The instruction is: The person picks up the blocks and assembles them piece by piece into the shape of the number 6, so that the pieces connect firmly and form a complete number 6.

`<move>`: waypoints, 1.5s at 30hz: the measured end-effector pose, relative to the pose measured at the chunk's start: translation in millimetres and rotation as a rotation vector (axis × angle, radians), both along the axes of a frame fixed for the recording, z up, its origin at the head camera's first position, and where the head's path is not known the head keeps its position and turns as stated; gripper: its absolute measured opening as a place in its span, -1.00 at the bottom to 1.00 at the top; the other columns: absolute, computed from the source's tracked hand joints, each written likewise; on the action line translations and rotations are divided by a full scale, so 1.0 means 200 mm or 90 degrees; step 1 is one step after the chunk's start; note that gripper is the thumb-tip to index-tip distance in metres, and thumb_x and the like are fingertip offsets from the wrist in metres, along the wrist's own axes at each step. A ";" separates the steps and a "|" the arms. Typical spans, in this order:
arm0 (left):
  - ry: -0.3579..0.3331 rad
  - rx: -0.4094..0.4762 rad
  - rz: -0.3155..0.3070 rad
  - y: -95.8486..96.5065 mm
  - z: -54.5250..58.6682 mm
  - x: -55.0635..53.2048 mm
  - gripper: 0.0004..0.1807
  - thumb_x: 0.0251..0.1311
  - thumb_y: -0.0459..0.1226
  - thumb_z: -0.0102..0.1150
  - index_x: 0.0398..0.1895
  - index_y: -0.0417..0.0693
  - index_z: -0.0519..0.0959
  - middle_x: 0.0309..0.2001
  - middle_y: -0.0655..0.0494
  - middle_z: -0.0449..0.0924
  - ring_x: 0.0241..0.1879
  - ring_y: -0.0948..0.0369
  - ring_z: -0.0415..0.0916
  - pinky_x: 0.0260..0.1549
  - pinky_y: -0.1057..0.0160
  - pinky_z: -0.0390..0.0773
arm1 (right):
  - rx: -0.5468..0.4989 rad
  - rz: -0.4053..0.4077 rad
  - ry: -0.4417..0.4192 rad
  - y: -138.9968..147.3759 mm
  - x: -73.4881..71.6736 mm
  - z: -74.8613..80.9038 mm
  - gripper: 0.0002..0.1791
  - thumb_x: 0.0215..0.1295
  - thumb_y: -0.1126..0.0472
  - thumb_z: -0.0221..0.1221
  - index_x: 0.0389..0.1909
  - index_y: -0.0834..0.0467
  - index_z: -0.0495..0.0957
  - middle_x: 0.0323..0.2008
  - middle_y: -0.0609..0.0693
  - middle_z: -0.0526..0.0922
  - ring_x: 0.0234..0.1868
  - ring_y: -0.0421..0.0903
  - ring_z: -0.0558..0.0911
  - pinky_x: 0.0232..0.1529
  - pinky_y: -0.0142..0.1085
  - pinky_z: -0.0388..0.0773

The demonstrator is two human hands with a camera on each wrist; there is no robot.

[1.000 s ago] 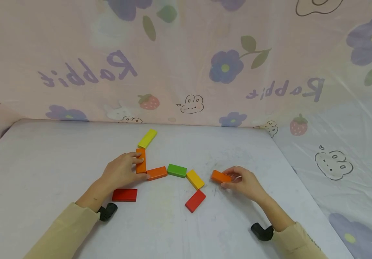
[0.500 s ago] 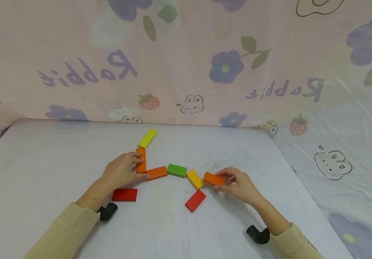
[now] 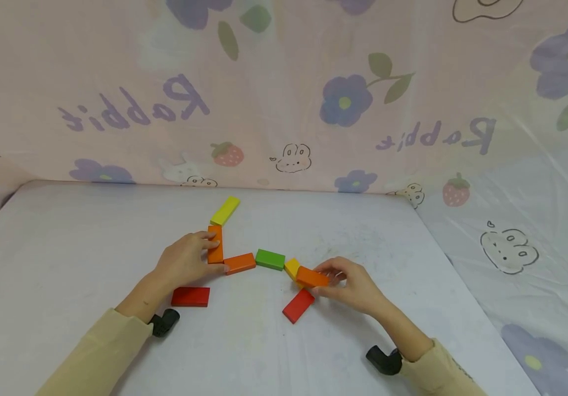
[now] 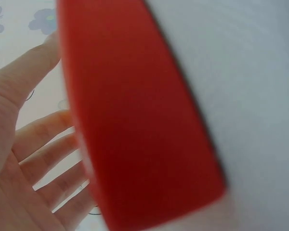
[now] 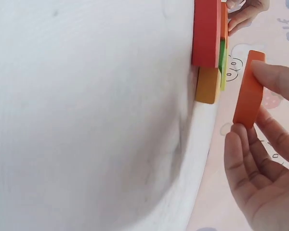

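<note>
In the right hand an orange wooden block is pinched between thumb and fingers. The right wrist view shows this orange block raised off the table; from the head it overlaps a yellow-orange block, partly hiding it. My left hand rests its fingers on another orange block, its thumb at the left end of a third orange block. A green block sits between that one and the yellow-orange block. One red block lies at the chain's near right end.
A lime-yellow block forms the far end of the chain. Nearer the left wrist lies a second red block, which looms large in the left wrist view. A rabbit-print cloth rises behind the white table.
My right hand has carried its orange block leftward, from apart on the right to over the yellow-orange block. The left hand and the laid blocks stay put.
</note>
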State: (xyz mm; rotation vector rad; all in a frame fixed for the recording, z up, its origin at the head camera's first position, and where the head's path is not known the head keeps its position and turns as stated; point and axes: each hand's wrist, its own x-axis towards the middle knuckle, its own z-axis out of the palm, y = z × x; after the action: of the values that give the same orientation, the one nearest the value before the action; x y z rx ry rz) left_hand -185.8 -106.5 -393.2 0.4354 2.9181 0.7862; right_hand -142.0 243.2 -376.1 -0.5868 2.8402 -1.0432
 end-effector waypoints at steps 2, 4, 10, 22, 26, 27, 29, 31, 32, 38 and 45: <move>0.000 -0.002 0.002 0.00 0.00 0.00 -0.29 0.01 0.06 0.38 0.15 -0.20 0.55 0.30 -0.13 0.40 0.29 -0.14 0.28 0.13 -0.18 0.42 | 0.001 0.007 0.001 -0.02 0.00 0.00 -0.66 0.04 0.17 0.41 -0.12 0.09 0.62 -0.17 -0.10 0.65 -0.24 -0.18 0.53 -0.17 -0.36 0.58; 0.001 -0.003 0.002 0.00 0.00 0.00 -0.29 0.00 0.06 0.38 0.15 -0.20 0.55 0.29 -0.13 0.40 0.29 -0.14 0.28 0.13 -0.18 0.43 | -0.001 0.016 0.002 -0.03 0.00 0.00 -0.66 0.04 0.17 0.40 -0.12 0.09 0.62 -0.17 -0.10 0.65 -0.26 -0.18 0.52 -0.19 -0.36 0.58; 0.005 -0.002 0.001 0.00 0.00 0.00 -0.29 0.00 0.06 0.38 0.14 -0.21 0.55 0.29 -0.13 0.40 0.29 -0.15 0.28 0.12 -0.18 0.43 | -0.014 0.038 -0.007 -0.08 0.02 -0.01 -0.66 0.05 0.16 0.40 -0.12 0.09 0.61 -0.19 -0.11 0.64 -0.30 -0.20 0.52 -0.22 -0.37 0.58; -0.006 -0.003 0.004 0.00 0.00 0.00 -0.29 0.00 0.06 0.38 0.16 -0.20 0.54 0.30 -0.13 0.40 0.30 -0.15 0.28 0.13 -0.18 0.43 | -0.047 0.111 -0.012 -0.19 0.07 -0.03 -0.66 0.05 0.16 0.41 -0.14 0.10 0.60 -0.27 -0.09 0.61 -0.38 -0.18 0.55 -0.30 -0.33 0.60; -0.009 -0.002 0.005 0.00 0.00 0.00 -0.29 0.01 0.05 0.38 0.17 -0.20 0.54 0.30 -0.13 0.39 0.30 -0.15 0.27 0.14 -0.19 0.41 | -0.056 0.131 -0.010 -0.22 0.08 -0.04 -0.67 0.06 0.15 0.41 -0.15 0.11 0.60 -0.30 -0.09 0.60 -0.39 -0.18 0.55 -0.33 -0.36 0.59; -0.011 -0.002 0.005 0.00 0.00 0.00 -0.29 0.01 0.05 0.37 0.17 -0.20 0.54 0.31 -0.13 0.39 0.31 -0.15 0.26 0.15 -0.19 0.40 | -0.057 0.134 -0.009 -0.23 0.09 -0.04 -0.66 0.06 0.14 0.41 -0.14 0.11 0.60 -0.30 -0.10 0.60 -0.39 -0.18 0.55 -0.33 -0.36 0.59; -0.012 -0.001 0.006 0.00 0.00 0.00 -0.29 0.01 0.05 0.38 0.17 -0.19 0.53 0.31 -0.12 0.38 0.31 -0.14 0.26 0.16 -0.19 0.40 | -0.053 0.138 -0.007 -0.24 0.09 -0.04 -0.66 0.06 0.12 0.41 -0.14 0.10 0.60 -0.31 -0.11 0.59 -0.38 -0.19 0.54 -0.34 -0.39 0.57; -0.010 0.001 0.005 0.00 0.00 0.00 -0.29 0.01 0.05 0.38 0.17 -0.20 0.54 0.31 -0.12 0.39 0.31 -0.15 0.26 0.16 -0.19 0.39 | -0.049 0.141 -0.005 -0.25 0.10 -0.05 -0.66 0.07 0.12 0.41 -0.13 0.09 0.59 -0.31 -0.11 0.59 -0.38 -0.19 0.54 -0.34 -0.40 0.56; -0.009 0.001 0.006 0.00 0.00 0.00 -0.29 0.01 0.05 0.38 0.17 -0.20 0.54 0.31 -0.11 0.39 0.31 -0.15 0.26 0.16 -0.19 0.39 | -0.047 0.142 -0.005 -0.25 0.10 -0.05 -0.65 0.07 0.11 0.41 -0.13 0.09 0.59 -0.31 -0.12 0.59 -0.37 -0.19 0.53 -0.34 -0.41 0.56; -0.006 -0.002 0.003 0.00 0.01 0.00 -0.28 0.01 0.07 0.37 0.16 -0.20 0.54 0.30 -0.11 0.39 0.31 -0.14 0.26 0.16 -0.19 0.40 | -0.037 0.142 -0.001 -0.28 0.11 -0.05 -0.65 0.05 0.12 0.42 -0.13 0.07 0.59 -0.30 -0.15 0.60 -0.33 -0.22 0.53 -0.31 -0.42 0.55; -0.001 -0.006 0.005 0.00 0.01 0.00 -0.26 0.00 0.08 0.38 0.17 -0.21 0.53 0.30 -0.13 0.40 0.32 -0.15 0.26 0.16 -0.18 0.40 | -0.017 0.147 0.011 -0.31 0.13 -0.06 -0.65 0.02 0.16 0.43 -0.14 0.06 0.60 -0.25 -0.18 0.62 -0.23 -0.28 0.54 -0.14 -0.41 0.54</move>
State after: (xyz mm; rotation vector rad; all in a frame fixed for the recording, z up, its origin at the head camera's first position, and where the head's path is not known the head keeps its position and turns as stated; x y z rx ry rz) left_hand -185.9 -106.9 -391.9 0.4232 2.9220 0.7723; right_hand -116.6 181.9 -388.3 -0.9040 2.6936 -1.0408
